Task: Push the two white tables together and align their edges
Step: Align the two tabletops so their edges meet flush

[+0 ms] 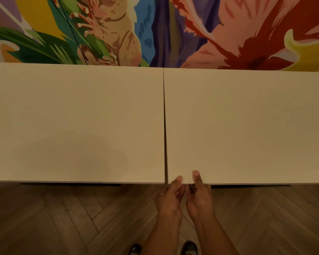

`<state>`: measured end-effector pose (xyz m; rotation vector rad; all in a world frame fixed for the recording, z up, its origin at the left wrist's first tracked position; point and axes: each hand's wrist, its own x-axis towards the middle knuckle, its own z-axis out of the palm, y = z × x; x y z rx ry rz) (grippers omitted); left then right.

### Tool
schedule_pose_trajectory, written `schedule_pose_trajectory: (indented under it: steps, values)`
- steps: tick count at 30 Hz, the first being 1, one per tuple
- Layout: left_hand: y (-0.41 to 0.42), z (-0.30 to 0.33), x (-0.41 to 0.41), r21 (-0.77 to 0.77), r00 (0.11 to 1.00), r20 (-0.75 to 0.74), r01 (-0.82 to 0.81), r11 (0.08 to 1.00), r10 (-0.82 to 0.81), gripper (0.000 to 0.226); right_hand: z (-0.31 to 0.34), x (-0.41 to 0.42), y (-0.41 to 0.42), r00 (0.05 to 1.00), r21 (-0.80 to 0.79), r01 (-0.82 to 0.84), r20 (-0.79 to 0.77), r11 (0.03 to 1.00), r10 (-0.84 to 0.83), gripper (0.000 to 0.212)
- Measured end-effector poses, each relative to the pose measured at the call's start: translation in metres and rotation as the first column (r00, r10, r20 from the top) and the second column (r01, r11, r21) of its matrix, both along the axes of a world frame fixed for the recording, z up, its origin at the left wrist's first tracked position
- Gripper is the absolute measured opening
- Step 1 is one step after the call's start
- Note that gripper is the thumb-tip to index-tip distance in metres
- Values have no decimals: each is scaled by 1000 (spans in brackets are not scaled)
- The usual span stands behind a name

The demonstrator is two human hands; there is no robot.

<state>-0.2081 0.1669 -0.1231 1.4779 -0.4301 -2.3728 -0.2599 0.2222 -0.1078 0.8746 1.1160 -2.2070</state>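
Note:
Two white tables stand side by side against a painted wall. The left table (75, 122) and the right table (247, 126) are separated by a thin dark gap that widens slightly toward me. The right table's far edge sits a little lower in the view than the left one's. Both my hands grip the right table's near edge at its left corner. My left hand (170, 196) has its thumb on top close to the gap, fingers curled under. My right hand (200, 195) holds the same edge just to the right, thumb on top.
A colourful mural wall (155, 30) runs directly behind both tables. Wooden herringbone floor (72, 218) lies on my side of the tables. My shoes (189, 247) show at the bottom edge.

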Motion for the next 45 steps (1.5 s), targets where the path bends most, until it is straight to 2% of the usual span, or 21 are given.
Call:
schedule_pose_trajectory:
  steps: [7,13,16,18,20,22,24,29,34,36,45]
  values:
    - [-4,0,-4,-17,1000,-14,16,1000,-17,46,-6,-5,-7,1000,-5,-9,12,1000,9,29]
    - [-20,1,11,-17,987,-44,154,988,-155,51,-8,0,-6,999,-39,-9,-42,999,7,45]
    - [-45,7,26,-30,990,-43,134,991,-135,56,-8,22,-19,979,-24,-206,1,978,206,54]
    - [-65,6,40,-39,999,-17,34,999,-35,58,-6,40,-36,934,-65,-356,21,932,358,65]
    - [-83,4,55,-54,995,-27,-93,994,92,65,-1,53,-53,916,-86,-395,36,915,399,62]
    - [-96,2,64,-67,986,-32,-167,984,165,63,1,59,-66,925,-46,-372,70,927,374,53]
    - [-101,0,67,-73,985,-21,-173,982,172,56,-1,61,-75,939,-6,-330,95,944,330,49]
    - [-101,0,66,-58,982,-17,-188,980,187,60,-4,60,-78,961,14,-249,130,968,245,61]
    - [-103,-2,63,-76,982,-7,-189,979,189,62,-13,60,-78,959,-9,-243,144,970,242,28]
    - [-104,-2,60,-68,985,-19,-174,982,173,62,-14,59,-79,964,-19,-228,139,974,228,23]
    - [-109,3,50,-75,987,-12,-162,984,161,56,-14,48,-83,971,-27,-201,127,979,203,23]
